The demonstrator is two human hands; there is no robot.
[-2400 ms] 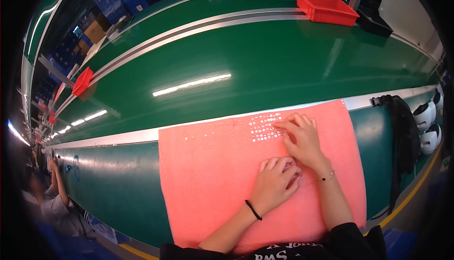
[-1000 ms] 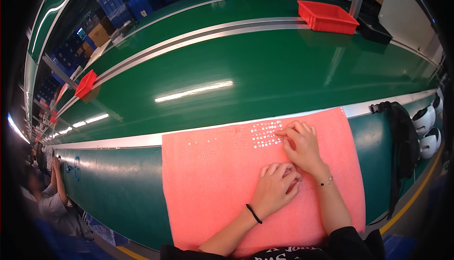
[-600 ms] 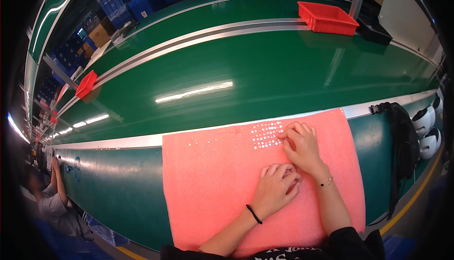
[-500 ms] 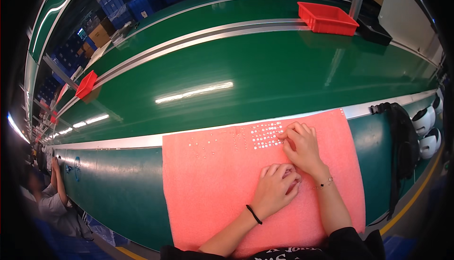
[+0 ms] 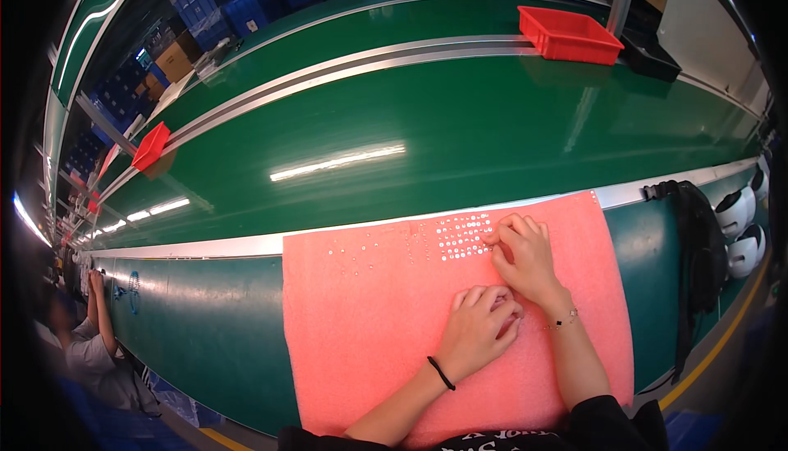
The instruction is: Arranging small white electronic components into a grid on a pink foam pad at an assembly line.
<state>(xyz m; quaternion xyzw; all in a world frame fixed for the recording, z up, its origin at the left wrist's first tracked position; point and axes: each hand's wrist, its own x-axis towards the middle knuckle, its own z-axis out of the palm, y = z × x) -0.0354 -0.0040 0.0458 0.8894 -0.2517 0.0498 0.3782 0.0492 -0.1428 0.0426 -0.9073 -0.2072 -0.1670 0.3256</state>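
A pink foam sheet [image 5: 353,344] lies in front of me, with a block of small shiny round pieces [image 5: 464,238] set in rows near its far edge. My right hand [image 5: 527,258] is closed in a pinch, thumb and fingertips together at the right side of that block; what they hold is too small to make out. Nearer to me, my left hand [image 5: 480,328] rests on the foam with its fingers curled in, and whatever lies inside them is hidden. Fainter small pieces [image 5: 353,254] are scattered on the foam left of the block.
Beyond the foam runs a green conveyor belt [image 5: 345,139] with metal rails. A red bin [image 5: 570,36] stands on the far rail, another red bin [image 5: 150,147] at the left. To the right lie a black bag [image 5: 702,246] and white rounded devices [image 5: 743,246]. A co-worker [image 5: 98,361] works at far left.
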